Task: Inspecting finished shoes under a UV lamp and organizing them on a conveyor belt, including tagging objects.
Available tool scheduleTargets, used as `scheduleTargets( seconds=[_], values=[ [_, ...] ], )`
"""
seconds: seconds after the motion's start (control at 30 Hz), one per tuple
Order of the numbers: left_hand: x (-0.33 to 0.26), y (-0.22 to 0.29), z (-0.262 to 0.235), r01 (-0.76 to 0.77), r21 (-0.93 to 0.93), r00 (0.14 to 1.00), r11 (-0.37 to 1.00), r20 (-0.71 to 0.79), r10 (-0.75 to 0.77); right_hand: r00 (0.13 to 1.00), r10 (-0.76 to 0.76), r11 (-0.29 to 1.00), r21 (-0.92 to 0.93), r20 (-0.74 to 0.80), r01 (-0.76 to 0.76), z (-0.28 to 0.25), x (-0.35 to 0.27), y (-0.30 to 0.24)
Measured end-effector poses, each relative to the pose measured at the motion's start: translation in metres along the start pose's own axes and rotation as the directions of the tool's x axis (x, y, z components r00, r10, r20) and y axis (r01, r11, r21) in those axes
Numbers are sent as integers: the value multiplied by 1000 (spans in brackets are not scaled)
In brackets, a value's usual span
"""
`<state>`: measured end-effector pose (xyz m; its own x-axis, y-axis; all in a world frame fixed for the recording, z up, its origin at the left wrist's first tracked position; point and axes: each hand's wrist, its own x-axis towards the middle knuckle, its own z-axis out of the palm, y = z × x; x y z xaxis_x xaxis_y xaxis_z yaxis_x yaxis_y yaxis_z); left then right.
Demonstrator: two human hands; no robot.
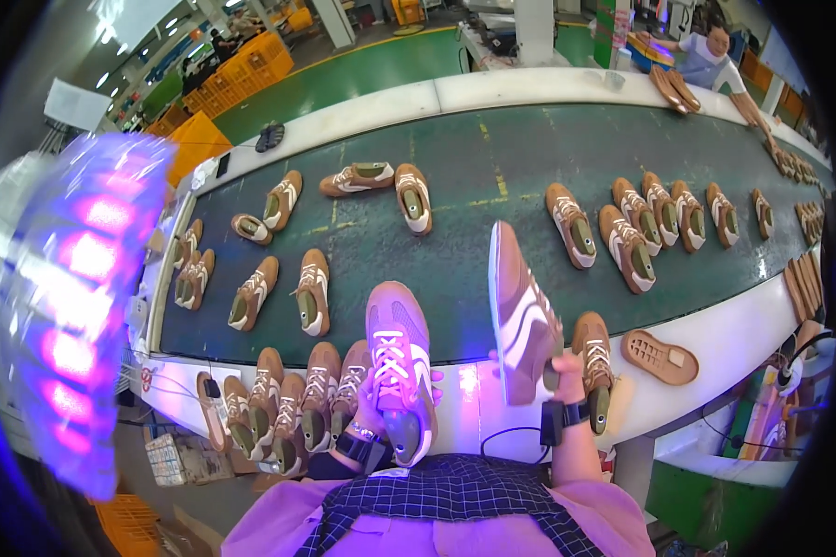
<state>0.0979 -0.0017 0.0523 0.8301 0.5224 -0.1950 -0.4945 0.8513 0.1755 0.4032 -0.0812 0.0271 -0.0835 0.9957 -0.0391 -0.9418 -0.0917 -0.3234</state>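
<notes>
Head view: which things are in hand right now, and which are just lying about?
In hand:
- laced shoe, held upright by the left hand
- second shoe, tilted on its side in the right hand

Lying about:
- shoes on the belt
- row of shoes at the near edge
- loose sole

Left hand (370, 408) mostly hidden behind held shoe (399, 367); only fingers show at its 7 o'clock. Right hand (567, 371) partly covered by second shoe (522, 316). Purple lamp (79, 297) at 9 o'clock blurred. Co-worker (715, 56) at 1 o'clock cut off by rim.
</notes>
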Motion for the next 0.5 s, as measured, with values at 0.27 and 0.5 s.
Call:
scheduleTargets(
  seconds=[0.27,0.5],
  values=[
    [-15,1,-10,193,109,963,975,170,-210,996,-59,871,-491,-62,21,99,-43,43],
    [-44,3,12,8,362,998,932,49,-27,990,-139,804,-586,-24,99,121,-46,66]
  ],
)
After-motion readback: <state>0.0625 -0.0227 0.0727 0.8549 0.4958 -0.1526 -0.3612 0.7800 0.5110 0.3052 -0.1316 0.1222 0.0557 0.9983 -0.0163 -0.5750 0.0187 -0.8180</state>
